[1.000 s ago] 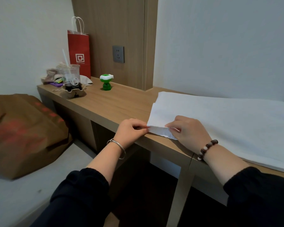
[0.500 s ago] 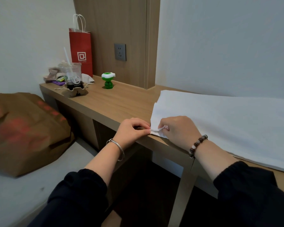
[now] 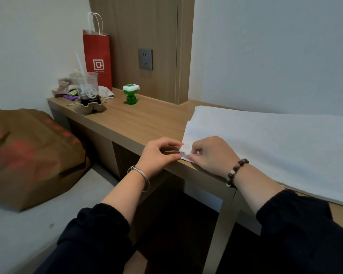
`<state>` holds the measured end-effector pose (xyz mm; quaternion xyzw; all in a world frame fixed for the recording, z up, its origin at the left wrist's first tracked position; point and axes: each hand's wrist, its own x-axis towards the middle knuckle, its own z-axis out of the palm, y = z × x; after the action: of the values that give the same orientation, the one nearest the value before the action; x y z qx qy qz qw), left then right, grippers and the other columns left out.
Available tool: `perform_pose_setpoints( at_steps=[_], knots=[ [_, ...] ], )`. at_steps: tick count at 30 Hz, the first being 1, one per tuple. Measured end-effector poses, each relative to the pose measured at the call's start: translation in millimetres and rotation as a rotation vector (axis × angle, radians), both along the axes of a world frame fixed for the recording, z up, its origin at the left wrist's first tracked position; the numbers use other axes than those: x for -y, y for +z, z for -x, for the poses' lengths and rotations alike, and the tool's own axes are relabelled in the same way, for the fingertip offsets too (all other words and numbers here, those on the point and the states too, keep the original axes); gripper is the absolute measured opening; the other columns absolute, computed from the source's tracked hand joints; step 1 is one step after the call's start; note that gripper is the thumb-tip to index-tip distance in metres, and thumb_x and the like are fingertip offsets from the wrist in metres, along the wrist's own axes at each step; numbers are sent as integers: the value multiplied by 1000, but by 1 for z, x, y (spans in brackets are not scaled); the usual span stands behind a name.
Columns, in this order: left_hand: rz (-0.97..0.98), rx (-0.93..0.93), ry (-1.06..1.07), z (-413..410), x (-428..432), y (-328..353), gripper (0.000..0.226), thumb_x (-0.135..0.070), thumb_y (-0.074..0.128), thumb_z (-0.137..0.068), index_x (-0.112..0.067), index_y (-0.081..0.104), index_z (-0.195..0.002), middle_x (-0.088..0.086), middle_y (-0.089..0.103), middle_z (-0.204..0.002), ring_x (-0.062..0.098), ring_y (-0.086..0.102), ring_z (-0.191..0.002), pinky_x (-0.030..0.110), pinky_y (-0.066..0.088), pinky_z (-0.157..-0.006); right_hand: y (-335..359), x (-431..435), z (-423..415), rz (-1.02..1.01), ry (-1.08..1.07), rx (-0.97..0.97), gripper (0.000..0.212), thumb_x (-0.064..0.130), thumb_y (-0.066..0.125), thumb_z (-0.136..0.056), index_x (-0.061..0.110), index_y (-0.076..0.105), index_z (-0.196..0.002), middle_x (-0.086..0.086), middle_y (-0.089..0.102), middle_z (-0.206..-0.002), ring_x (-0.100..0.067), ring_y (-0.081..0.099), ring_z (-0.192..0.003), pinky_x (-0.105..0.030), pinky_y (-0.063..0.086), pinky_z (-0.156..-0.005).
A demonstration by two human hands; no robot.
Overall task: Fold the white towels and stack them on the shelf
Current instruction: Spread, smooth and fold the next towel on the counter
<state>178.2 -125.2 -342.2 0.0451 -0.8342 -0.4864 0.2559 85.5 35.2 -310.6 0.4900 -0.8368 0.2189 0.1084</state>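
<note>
Right hand [image 3: 210, 153] lies on the near left corner of the white towel [image 3: 275, 147], its fingers curled and its thumb and forefinger pinching a small raised edge of the cloth. Just left of it, the left hand [image 3: 158, 155] is also curled, and its thumb and forefinger tips meet the very tip of that same corner; how many layers each hand holds cannot be told. The towel is spread flat on the wooden desk [image 3: 147, 123], its corner at the desk's front edge in the middle of the frame. Its long axis runs from there along the desk to the right edge of the picture. Nearly all the cloth therefore lies to the right of both hands, with the right hand nearer the bulk, so a fold would probably carry this corner rightward along that axis. A bead bracelet [image 3: 237, 172] circles the right wrist and a silver bangle [image 3: 141, 176] the left. Further left on the desk stand a green figurine [image 3: 131, 94] and a clear drink cup [image 3: 88, 89] with a white round logo, in a cardboard carrier [image 3: 90, 106]. Behind them is a red paper bag [image 3: 97, 58] bearing a white square logo, with a line of small print too blurred to read. A grey wall socket [image 3: 145, 59] sits on the wood panel above, and a brown bag [image 3: 28, 155] with indistinct red markings lies at the left.
</note>
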Motion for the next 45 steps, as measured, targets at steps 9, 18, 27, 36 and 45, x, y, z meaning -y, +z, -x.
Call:
perform_pose_setpoints(
  at_steps=[9,18,27,36,45],
  knots=[
    [186,139,-7,-6,-7,12,12,-18,69,-84,-22,74,-94,-10,68,-106,-6,55,-100,4,39,-83,10,-30,-3,-72,34,153,21,11,58,-85,21,70,-99,17,51,-78,0,48,-73,-11,33,-64],
    [279,174,100,-6,-20,13,5,-20,69,-85,-24,68,-87,-7,66,-110,7,57,-101,21,43,-92,14,-86,-8,-70,-170,46,14,7,58,-86,17,67,-80,9,56,-81,-12,54,-81,-21,39,-69],
    [277,189,111,-3,-17,11,10,-18,65,-87,-28,65,-84,-7,66,-109,8,58,-101,27,45,-93,4,-107,-8,-72,-135,70,16,24,64,-90,16,76,-97,9,54,-86,-12,52,-86,-22,36,-74],
    [912,101,146,17,-78,36,21,-24,48,-91,-14,66,-88,2,63,-88,18,51,-90,33,46,-79,7,-122,-2,-4,-226,200,18,25,66,-89,15,76,-100,8,61,-91,-12,55,-89,-20,39,-78],
    [1057,96,-59,26,-102,35,19,-22,51,-93,-20,65,-105,0,67,-96,21,59,-89,31,47,-74,12,-153,-2,-55,-279,77,15,13,56,-92,12,70,-97,0,65,-98,-13,53,-85,-20,38,-74]
  ],
)
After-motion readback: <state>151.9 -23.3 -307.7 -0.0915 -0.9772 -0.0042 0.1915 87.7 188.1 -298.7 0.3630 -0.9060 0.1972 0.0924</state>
